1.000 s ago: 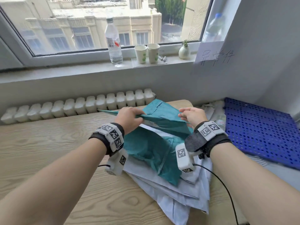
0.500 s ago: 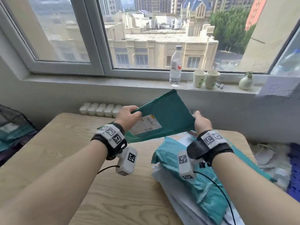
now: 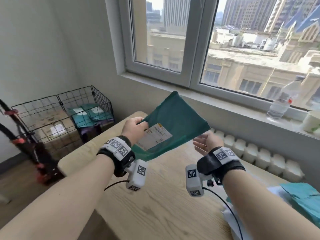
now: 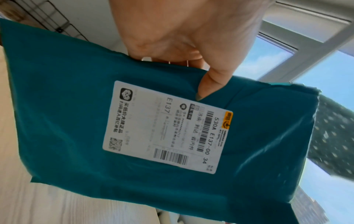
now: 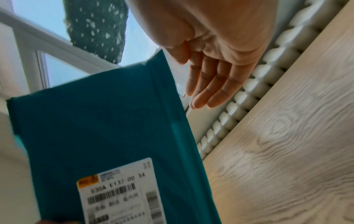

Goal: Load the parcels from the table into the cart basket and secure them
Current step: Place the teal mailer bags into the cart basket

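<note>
A flat teal parcel with a white shipping label hangs in the air above the wooden table. My left hand pinches its left edge, thumb on the label side. My right hand is beside the parcel's right edge with fingers straight, off the parcel. The wire cart basket stands on the floor at the left, with teal parcels and cardboard boxes inside. More teal and white parcels lie at the table's right edge.
The cart's black frame with red clips leans at far left. A white radiator runs behind the table under the window sill, which holds a water bottle and a paper cup.
I have turned left, bringing the cart basket into view. The teal parcel moved left with my left hand. My right hand has let go of its right edge and opened.
</note>
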Available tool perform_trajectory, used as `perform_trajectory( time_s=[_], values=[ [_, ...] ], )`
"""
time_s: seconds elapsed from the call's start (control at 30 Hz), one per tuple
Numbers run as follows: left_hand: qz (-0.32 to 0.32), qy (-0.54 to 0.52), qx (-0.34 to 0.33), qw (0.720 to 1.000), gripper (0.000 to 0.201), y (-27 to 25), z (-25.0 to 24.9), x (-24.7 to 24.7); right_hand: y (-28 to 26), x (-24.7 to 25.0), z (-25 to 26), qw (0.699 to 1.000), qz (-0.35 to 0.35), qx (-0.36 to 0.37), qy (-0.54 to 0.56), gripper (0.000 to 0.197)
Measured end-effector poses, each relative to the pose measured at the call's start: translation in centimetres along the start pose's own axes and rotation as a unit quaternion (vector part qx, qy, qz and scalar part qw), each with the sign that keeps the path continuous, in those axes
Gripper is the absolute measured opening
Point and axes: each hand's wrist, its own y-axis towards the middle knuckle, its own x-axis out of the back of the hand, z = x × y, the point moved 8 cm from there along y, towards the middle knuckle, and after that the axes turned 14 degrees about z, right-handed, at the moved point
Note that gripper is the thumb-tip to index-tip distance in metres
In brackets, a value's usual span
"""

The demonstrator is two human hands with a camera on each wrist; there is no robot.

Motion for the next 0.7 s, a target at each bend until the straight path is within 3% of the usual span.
perform_trajectory(
  time_s=[0.07, 0.33, 0.47, 0.6, 0.7],
  values=[
    [-0.013, -0.035, 0.01, 0.999, 0.018, -0.2, 1.7, 3.5, 0.8, -4.4, -0.6, 0.999, 0.033, -0.008, -0.039, 0.019],
    [-0.052, -0.219, 0.051, 0.973, 0.017, -2.0, 10.4, 19.1, 3.1, -26.0, -5.7, 0.975, 0.135, -0.03, -0.173, 0.033],
    [-0.094, -0.227, 0.056, 0.968, 0.007, -3.0, 14.3, 28.1, 4.2, -37.0, -9.0, 0.969, 0.166, -0.061, -0.172, 0.023],
    [-0.116, -0.249, 0.083, 0.958, 0.029, -2.3, 20.2, 35.8, 4.7, -46.1, -12.0, 0.962, 0.195, -0.068, -0.178, 0.018],
    [-0.148, -0.276, 0.105, 0.944, 0.024, -3.2, 21.7, 39.8, 5.6, -51.2, -13.1, 0.956, 0.206, -0.071, -0.196, 0.013]
  ],
)
